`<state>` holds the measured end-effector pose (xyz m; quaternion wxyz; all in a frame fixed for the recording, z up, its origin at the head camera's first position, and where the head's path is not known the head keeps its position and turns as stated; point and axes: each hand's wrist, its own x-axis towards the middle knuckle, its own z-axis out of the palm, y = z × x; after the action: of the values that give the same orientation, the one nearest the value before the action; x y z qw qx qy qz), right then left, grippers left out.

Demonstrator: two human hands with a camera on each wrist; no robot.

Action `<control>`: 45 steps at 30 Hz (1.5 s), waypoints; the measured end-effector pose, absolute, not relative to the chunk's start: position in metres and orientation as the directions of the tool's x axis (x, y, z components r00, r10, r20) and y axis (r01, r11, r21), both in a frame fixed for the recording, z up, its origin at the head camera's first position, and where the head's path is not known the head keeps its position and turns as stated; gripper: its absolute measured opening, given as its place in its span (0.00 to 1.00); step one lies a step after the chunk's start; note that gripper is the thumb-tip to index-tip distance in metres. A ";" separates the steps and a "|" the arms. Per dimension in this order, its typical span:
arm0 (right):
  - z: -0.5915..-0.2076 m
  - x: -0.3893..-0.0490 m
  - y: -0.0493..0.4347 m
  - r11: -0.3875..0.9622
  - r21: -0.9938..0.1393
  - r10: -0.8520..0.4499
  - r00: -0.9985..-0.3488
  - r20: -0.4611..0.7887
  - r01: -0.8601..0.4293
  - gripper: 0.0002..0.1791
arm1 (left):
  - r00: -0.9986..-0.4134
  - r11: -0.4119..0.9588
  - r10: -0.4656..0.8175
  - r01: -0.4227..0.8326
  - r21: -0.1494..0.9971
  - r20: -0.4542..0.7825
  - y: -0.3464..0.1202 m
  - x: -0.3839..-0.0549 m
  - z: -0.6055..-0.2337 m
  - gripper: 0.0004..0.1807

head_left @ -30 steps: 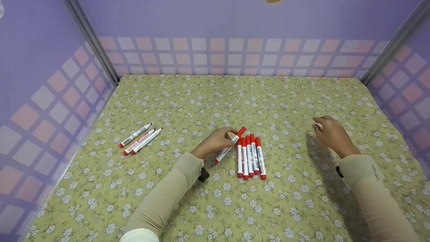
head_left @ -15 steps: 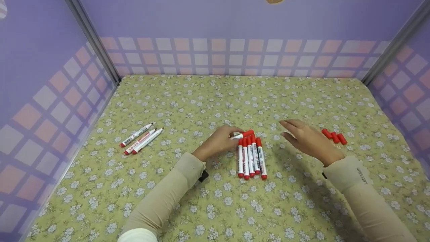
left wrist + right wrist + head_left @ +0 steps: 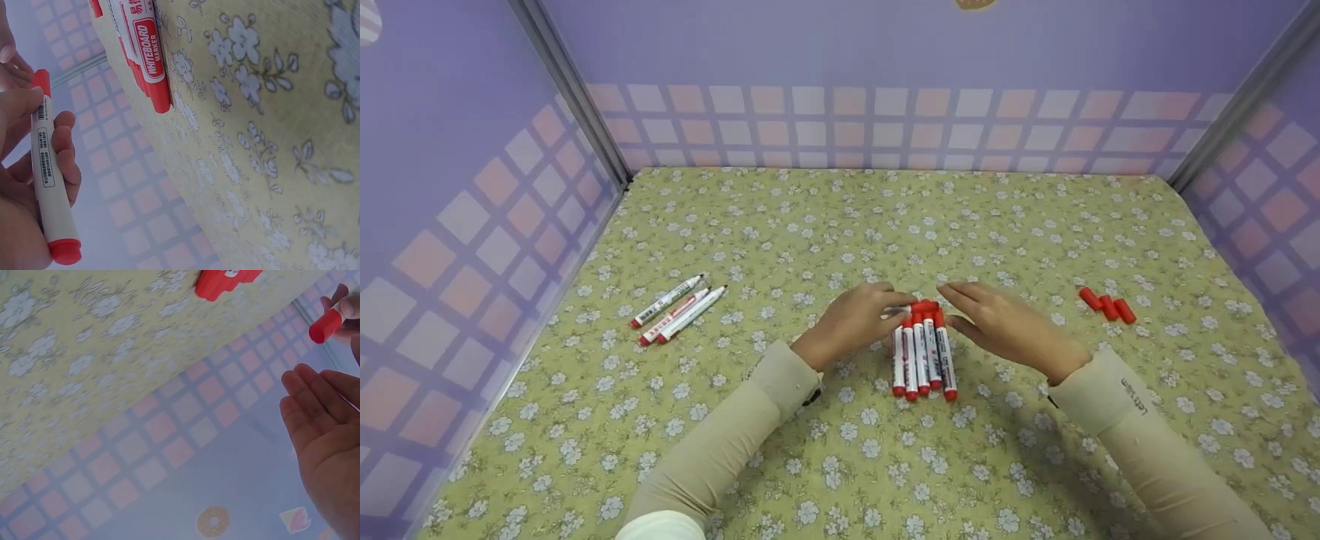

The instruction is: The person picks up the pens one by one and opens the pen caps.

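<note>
The person's left arm comes in from the lower left, its beige sleeve slanting up to the left hand, which pinches a capped whiteboard marker between the thumb on one side and curled fingers on the other; the right arm slants in from the lower right, and the right hand is free, its fingers extended toward the left hand and its thumb set apart below them, just beside the red cap of that marker. In the head view most of the held marker's white barrel is hidden by the left hand, and its cap covers part of the caps of five markers in a row beneath; the left wrist view cuts off that row at the top edge, while the right wrist view crops the left hand, and the small print on the held barrel is hard to read. The held marker is above the row, its long axis running roughly left to right, cap toward the right hand and red tail end toward the left palm, whereas the row lies roughly front to back with caps pointing away from the person
</note>
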<state>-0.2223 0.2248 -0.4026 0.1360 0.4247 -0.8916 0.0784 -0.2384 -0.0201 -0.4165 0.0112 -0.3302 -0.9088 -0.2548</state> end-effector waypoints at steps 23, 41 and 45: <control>-0.413 -0.218 0.186 0.598 0.076 -0.769 -0.544 0.335 -0.798 0.11 | -0.608 0.600 0.708 0.786 0.148 0.360 -0.016 -0.227 -0.416 0.15; -0.418 -0.219 0.186 0.587 0.136 -0.769 -0.497 0.402 -0.798 0.03 | -0.602 0.611 0.720 0.786 0.095 0.347 -0.014 -0.227 -0.424 0.14; -0.420 -0.220 0.186 0.573 0.224 -0.783 -0.446 0.434 -0.788 0.06 | -0.644 0.617 0.700 0.763 0.194 0.307 -0.016 -0.227 -0.426 0.16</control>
<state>-0.2197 0.1860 -0.4196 0.2522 0.4619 -0.8503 0.0055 -0.2275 -0.0159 -0.4255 0.1011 -0.4095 -0.8934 -0.1547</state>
